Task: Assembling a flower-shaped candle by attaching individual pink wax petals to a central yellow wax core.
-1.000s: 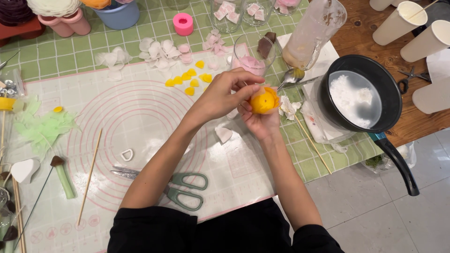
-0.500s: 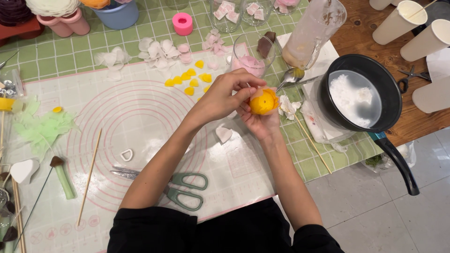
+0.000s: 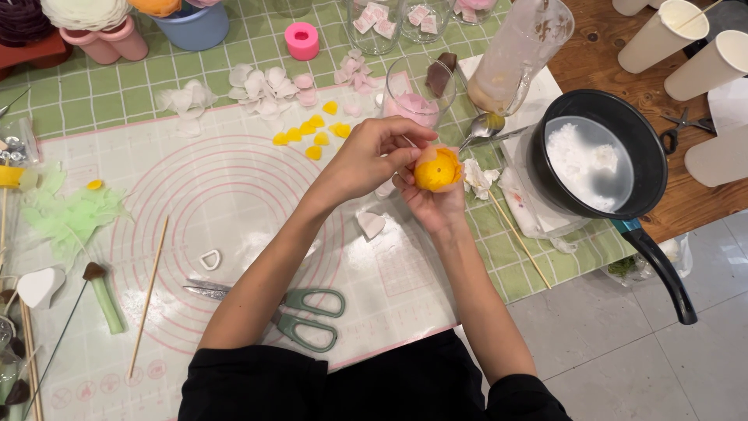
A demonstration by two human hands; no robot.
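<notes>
Craft workshop table, silicone work mat (image 3: 234, 195), wax petals (image 3: 261, 86), scissors (image 3: 300, 312), melting pot (image 3: 596, 156), paper cups (image 3: 686, 47)

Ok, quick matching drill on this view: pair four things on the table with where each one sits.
Things:
1. scissors
2. pan
3. yellow flower
4. pink mould

Places:
A. between the hands
B. far edge of the table, on the green grid cloth
C. right of the hands, white stuff inside
D. near edge of the mat, by the left forearm

Pairs: 1-D, 2-C, 3-A, 4-B
</notes>
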